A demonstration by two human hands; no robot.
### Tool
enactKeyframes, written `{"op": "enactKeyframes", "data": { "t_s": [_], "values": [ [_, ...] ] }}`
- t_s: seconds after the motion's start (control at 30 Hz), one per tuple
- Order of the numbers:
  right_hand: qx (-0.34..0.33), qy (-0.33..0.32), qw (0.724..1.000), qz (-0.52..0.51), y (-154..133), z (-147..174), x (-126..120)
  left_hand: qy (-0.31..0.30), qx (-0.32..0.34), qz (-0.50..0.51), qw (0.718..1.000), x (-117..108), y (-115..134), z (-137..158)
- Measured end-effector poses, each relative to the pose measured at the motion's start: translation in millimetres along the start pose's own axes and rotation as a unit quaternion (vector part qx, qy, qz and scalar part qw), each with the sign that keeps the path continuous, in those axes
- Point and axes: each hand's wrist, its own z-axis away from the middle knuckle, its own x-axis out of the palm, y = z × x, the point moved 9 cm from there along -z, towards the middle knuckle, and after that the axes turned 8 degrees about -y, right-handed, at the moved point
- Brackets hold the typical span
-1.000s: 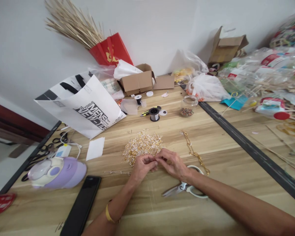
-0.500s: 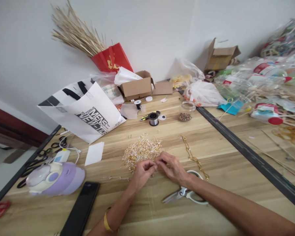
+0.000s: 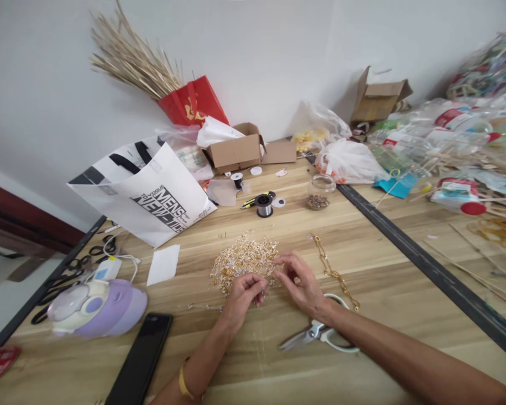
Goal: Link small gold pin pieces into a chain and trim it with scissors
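My left hand [image 3: 247, 292] is closed in a pinch just in front of a loose pile of small gold and clear beads [image 3: 242, 256]. A thin beaded strand [image 3: 200, 307] lies on the table and runs behind that hand; tiny bits show at the fingertips. To the right, my right hand [image 3: 301, 286] hovers by the pile's edge with thumb and forefinger apart, and nothing shows between them. White-handled scissors [image 3: 316, 334] lie under my right forearm, blades pointing left. A gold chain [image 3: 329, 270] rests beyond that wrist.
Behind the pile stand a wire spool [image 3: 263, 206] and a glass jar [image 3: 320, 194] with beads inside. A white paper bag [image 3: 152, 197], purple device [image 3: 105, 309] and black phone [image 3: 141, 357] are at left. Plastic bottles [image 3: 451, 132] crowd the right.
My hands were together at the fingertips; now they are apart. My right hand has moved slightly right and its fingers have spread, while my left hand stays pinched.
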Motion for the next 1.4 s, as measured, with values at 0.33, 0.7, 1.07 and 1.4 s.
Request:
{"op": "enactKeyframes", "data": {
  "t_s": [0.33, 0.7, 1.07, 1.4],
  "values": [
    [0.032, -0.096, 0.994, -0.027, 4, -3, 21, 0.002, 0.029, 0.019, 0.999, 0, 2, 1],
    [0.129, -0.085, 0.978, -0.137, 23, 2, 25, 0.012, 0.037, -0.009, 0.999, 4, 5, 2],
    [0.191, -0.12, 0.938, -0.262, 29, 2, 38, 0.011, 0.019, -0.067, 0.998, 8, 7, 4],
    [0.218, -0.098, 0.931, -0.275, 40, 3, 34, 0.019, 0.034, -0.035, 0.999, 4, 5, 3]
  ]
}}
